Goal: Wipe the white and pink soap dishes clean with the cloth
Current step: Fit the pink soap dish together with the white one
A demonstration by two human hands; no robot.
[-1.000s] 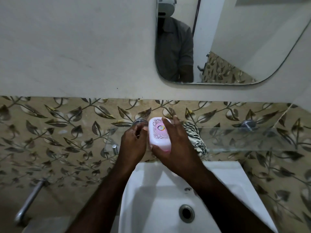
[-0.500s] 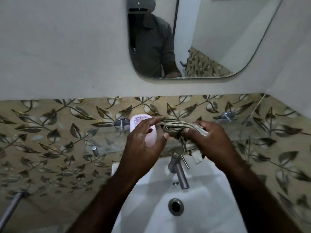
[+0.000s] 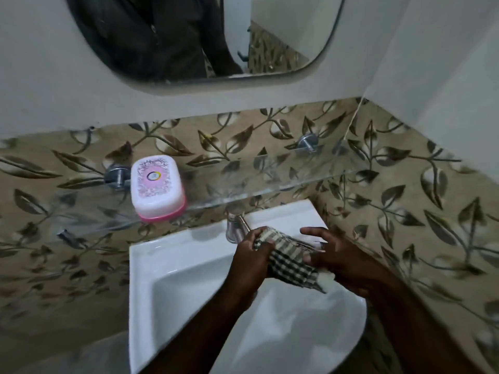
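A white and pink soap dish (image 3: 157, 187) with its patterned lid on stands on the glass shelf (image 3: 283, 182), left of the tap. No hand touches it. Below and to the right, over the white basin (image 3: 172, 268), both hands hold a checked cloth (image 3: 290, 259). My left hand (image 3: 249, 263) grips the cloth's left end. My right hand (image 3: 339, 256) holds its right end, fingers curled over it. Only one soap dish is visible.
A metal tap (image 3: 237, 225) rises just behind my left hand. A mirror (image 3: 205, 36) hangs above and reflects a person's dark shirt. Leaf-patterned tiles cover the wall, and a side wall closes in at the right.
My left hand has let go of the soap dish, which now stands alone on the shelf. Both hands have come down over the basin with the cloth. The camera has tilted downward.
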